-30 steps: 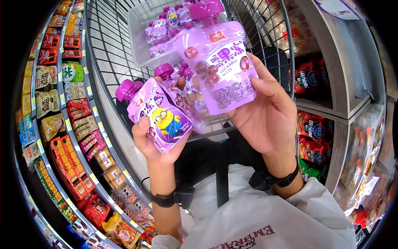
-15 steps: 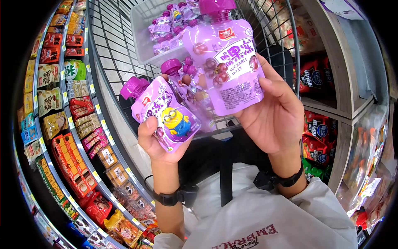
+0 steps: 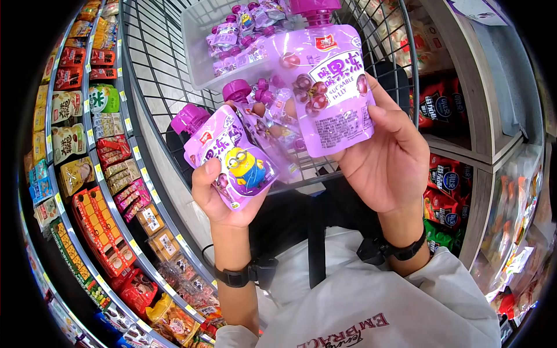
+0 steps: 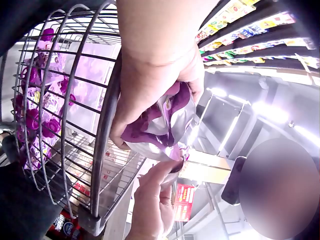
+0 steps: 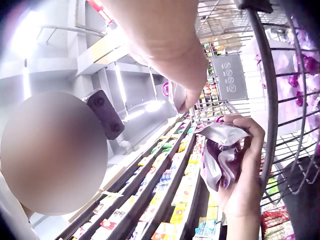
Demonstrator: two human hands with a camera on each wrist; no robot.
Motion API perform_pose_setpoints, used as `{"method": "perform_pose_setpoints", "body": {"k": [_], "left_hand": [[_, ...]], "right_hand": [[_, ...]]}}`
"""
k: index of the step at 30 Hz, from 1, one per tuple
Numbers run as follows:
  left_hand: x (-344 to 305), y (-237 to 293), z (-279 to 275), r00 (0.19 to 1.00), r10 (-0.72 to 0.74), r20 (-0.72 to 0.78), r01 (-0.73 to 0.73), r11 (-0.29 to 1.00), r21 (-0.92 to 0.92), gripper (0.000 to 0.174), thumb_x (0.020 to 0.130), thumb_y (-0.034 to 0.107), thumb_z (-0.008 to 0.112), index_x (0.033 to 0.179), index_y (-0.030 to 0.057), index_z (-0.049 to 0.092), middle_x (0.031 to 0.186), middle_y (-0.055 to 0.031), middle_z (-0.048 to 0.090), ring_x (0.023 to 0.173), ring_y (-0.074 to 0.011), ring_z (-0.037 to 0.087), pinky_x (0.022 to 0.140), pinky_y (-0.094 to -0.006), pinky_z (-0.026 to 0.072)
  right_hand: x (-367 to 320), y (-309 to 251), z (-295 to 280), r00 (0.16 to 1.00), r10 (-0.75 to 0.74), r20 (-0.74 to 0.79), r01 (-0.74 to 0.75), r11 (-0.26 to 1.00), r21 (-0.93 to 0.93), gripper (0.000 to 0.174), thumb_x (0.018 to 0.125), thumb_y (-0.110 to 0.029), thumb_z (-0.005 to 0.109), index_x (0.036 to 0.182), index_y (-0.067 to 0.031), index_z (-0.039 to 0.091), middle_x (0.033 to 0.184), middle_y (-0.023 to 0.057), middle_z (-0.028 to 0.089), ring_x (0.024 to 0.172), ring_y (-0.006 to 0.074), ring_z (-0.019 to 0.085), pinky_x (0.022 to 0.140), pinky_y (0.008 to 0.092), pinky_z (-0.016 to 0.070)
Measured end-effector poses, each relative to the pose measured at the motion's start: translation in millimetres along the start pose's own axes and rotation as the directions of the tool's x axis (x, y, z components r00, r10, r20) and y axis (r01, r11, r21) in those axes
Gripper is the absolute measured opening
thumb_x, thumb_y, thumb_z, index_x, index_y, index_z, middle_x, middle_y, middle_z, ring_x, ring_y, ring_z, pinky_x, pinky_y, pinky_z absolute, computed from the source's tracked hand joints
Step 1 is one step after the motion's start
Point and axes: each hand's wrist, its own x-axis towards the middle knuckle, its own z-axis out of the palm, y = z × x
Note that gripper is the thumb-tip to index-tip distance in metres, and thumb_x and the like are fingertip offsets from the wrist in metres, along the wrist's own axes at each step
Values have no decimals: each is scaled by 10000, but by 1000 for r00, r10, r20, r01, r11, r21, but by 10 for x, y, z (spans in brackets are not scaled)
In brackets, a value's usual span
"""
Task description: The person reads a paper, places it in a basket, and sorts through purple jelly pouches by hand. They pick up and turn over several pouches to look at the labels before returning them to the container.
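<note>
Upright in my left hand point(image 3: 229, 210) is a small purple jelly pouch point(image 3: 246, 168) with a yellow cartoon figure and a purple screw cap, the thumb pressed on its front. Behind it, the same hand holds a second capped pouch point(image 3: 264, 130), partly hidden. My right hand point(image 3: 397, 159) pinches another jelly pouch point(image 3: 329, 95), printed with grapes and "Suckable Jelly", at its right edge between thumb and fingers. This pouch stands a little higher and to the right. Seen from the left wrist, folded pouch bottoms point(image 4: 162, 125) show under the left hand.
Beyond the hands is a wire shopping cart point(image 3: 152, 87) carrying a translucent tub point(image 3: 194, 49) with several purple pouches point(image 3: 232, 35). Snack shelves point(image 3: 125, 203) line the left side. A wooden rack point(image 3: 473, 209) with red bags point(image 3: 444, 174) stands at right.
Both hands and their pouches have shifted slightly right in the head view. The right pouch has drawn a little further from the left ones; both grips stay the same.
</note>
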Motion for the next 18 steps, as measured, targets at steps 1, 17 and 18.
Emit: {"method": "perform_pose_setpoints", "body": {"k": [1,17,18], "left_hand": [[7,6,-30,1000,0,0,0,1000,0,777,729,221,688,1413,41,368,1362,-222,468,1226,-391,504,1057,-481,406],[-18,-13,58,993,-55,108,38,987,154,884,666,145,674,1437,-24,276,1383,-215,433,1284,-349,464,1070,-515,390],[-24,-6,71,992,-58,114,44,992,120,896,665,157,676,1446,-6,268,1401,-217,417,1303,-378,433,1079,-555,359]], "right_hand": [[2,5,-8,1000,-16,8,16,1000,20,496,952,-92,353,1428,32,286,1372,212,476,1233,318,529,1012,486,463],[-30,149,-54,998,6,-70,-66,423,-904,429,853,-103,686,1223,-3,493,1054,103,616,935,144,624,797,286,497],[-14,169,-121,1000,-26,16,27,515,-857,400,879,-53,636,1244,3,483,1087,93,611,974,137,620,801,271,506]]}}
